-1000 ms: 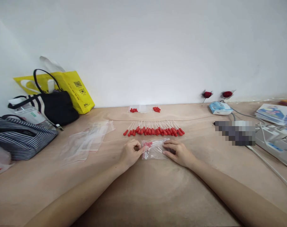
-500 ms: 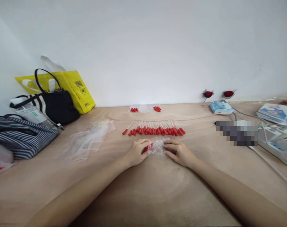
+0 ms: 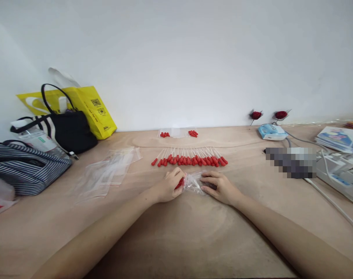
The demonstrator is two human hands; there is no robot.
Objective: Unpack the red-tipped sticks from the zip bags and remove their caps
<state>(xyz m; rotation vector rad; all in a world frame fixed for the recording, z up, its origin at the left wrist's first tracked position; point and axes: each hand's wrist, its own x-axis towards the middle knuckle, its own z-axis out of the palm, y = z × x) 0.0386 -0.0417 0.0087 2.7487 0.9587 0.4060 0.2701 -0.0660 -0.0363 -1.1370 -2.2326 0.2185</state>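
A small clear plastic bag [image 3: 194, 182] with red-tipped droppers inside lies on the wooden table between my hands. My left hand [image 3: 169, 186] is closed, pinching the bag's left end where the red tips show. My right hand [image 3: 220, 187] rests on the bag's right end with its fingers curled down on it. Just beyond the bag lies a row of several red-tipped clear droppers [image 3: 191, 158].
Empty clear bags [image 3: 106, 170] lie to the left. Striped bags [image 3: 25, 166], a black bag [image 3: 68, 131] and a yellow bag [image 3: 92, 110] stand at the far left. Two small filled bags [image 3: 179, 134] lie by the wall. Cables, a white box [image 3: 339, 174] and booklets [image 3: 336, 138] sit at right.
My left hand has pushed rightward along the bag, bunching it shorter against my right hand, which stayed in place.
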